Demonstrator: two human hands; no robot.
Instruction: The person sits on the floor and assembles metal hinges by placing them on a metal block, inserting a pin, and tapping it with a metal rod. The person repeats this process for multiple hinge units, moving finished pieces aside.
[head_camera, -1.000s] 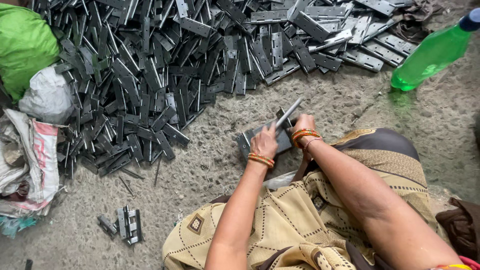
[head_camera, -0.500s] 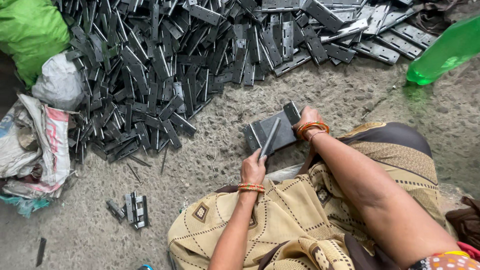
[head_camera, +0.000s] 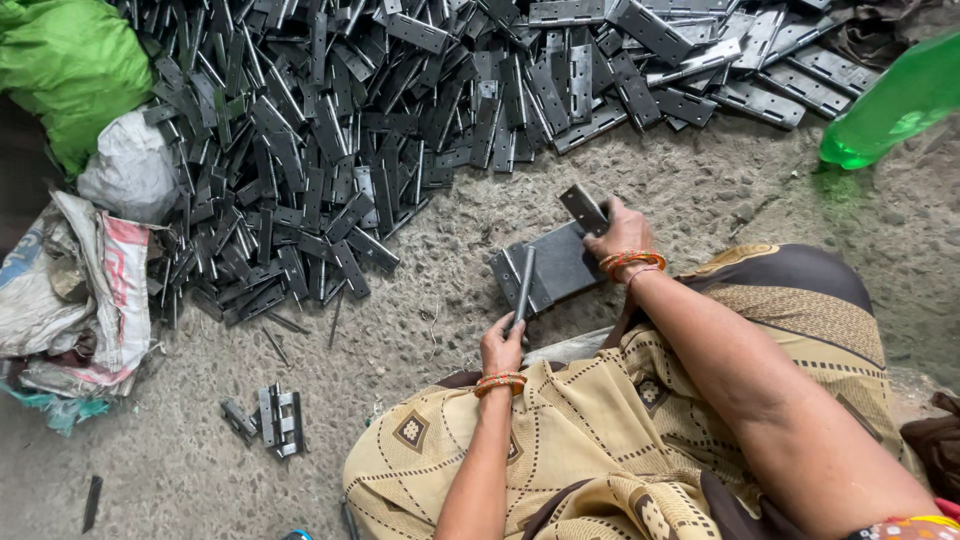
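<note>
- Hundreds of dark metal hinge pieces (head_camera: 330, 150) lay heaped on the concrete floor (head_camera: 700, 200) ahead of me, so by my reckoning most of the work was left.
- One small cluster of hinges (head_camera: 280, 420) sat apart to my left, near my knee, which I judged to be the finished few.
- My left hand (head_camera: 502, 345) was closed around the lower end of a thin metal rod (head_camera: 523, 285), its tip resting on the flat metal block (head_camera: 555, 265).
- My right hand (head_camera: 622, 228) was curled over the block's far edge, pinching a hinge leaf (head_camera: 583, 207) upright against it.
- Beside the heap lay a green sack (head_camera: 70, 70), a white bag (head_camera: 130, 165) and a green bottle (head_camera: 890, 105).
</note>
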